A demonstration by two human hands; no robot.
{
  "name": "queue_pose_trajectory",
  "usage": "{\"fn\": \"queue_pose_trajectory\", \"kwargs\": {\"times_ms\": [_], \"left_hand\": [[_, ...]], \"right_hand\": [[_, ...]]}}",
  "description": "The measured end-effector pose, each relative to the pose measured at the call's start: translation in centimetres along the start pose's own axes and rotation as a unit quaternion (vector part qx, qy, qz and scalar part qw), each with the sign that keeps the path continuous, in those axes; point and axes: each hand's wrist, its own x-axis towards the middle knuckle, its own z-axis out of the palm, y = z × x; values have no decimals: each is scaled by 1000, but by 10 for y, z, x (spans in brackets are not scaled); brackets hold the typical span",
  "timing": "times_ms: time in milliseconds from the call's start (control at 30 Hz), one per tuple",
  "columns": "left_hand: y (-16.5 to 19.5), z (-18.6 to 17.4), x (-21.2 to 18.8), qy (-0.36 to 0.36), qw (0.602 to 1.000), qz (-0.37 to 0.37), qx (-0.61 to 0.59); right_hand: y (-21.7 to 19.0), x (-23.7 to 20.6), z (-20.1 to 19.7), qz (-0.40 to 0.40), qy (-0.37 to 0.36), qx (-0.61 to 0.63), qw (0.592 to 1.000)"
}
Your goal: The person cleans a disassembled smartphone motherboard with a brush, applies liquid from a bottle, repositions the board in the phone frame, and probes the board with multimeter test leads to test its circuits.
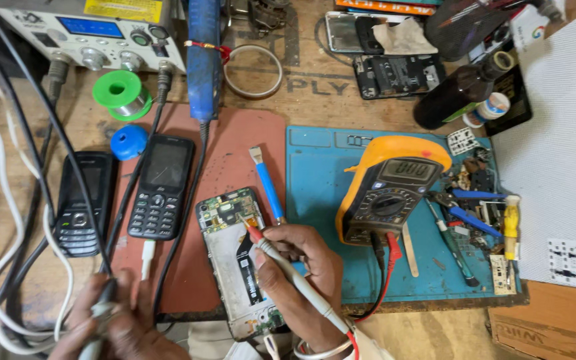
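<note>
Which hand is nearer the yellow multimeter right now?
Right. The right hand holds a probe just left of the yellow multimeter; the left hand is far off at the bench's lower left edge.

Bright, even light; soft shadows (edges slightly bowed)

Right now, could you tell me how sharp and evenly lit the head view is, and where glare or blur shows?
Head view: even, soft light, faint shadows; the opened phone, right hand and multimeter are sharp; the left hand at the bottom edge is slightly blurred; mild glare on the black keypad phone screen; edges bend a little.
</note>
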Motion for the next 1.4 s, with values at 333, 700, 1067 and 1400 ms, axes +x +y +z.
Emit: {"fn": "queue_pose_trajectory", "kwargs": {"times_ms": [333, 700, 1067, 1400], "left_hand": [[68, 54, -12, -215, 971, 22, 100], [51, 42, -14, -155, 979, 46, 124], [41, 13, 30, -230, 966, -99, 59], [16, -5, 5, -189, 975, -48, 107]], "right_hand": [[-4, 0, 1, -29, -30, 14, 999], [-4, 3, 1, 13, -11, 28, 999], [-7, -2, -3, -13, -31, 48, 998], [-11, -1, -7, -27, -47, 30, 998]]}}
